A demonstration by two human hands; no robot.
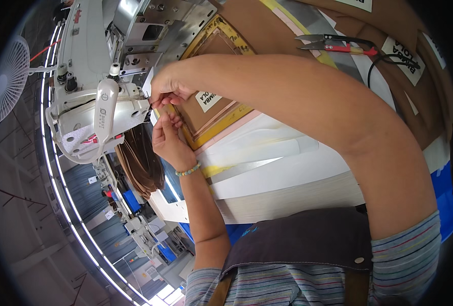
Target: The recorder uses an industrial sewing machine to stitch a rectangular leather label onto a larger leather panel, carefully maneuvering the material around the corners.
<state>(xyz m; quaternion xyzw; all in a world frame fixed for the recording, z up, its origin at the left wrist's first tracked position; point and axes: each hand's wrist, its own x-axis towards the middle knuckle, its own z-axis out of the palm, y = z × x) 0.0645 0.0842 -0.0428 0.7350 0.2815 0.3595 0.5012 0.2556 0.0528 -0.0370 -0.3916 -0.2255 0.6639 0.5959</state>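
My right hand (pixel 171 87) reaches across to the needle end of a white sewing machine (pixel 91 115). Its fingers are bent together close to the needle area; anything thin between them is too small to make out. Just nearer to me, my left hand (pixel 171 140), with a beaded bracelet at the wrist, has its fingers curled in a pinch. What it may hold is hidden. Beneath both hands lies a yellow-edged frame (pixel 218 133) around a brown panel (pixel 203 121) with a white printed label. My right forearm covers part of the frame.
Thread snips (pixel 338 45) with dark blades and red-black handles lie at the upper right, beside a black cord. Brown panels (pixel 430 97) with white labels are piled at the far right. A brown stack (pixel 140 158) hangs below the machine head. A white fan (pixel 7 81) stands at the left.
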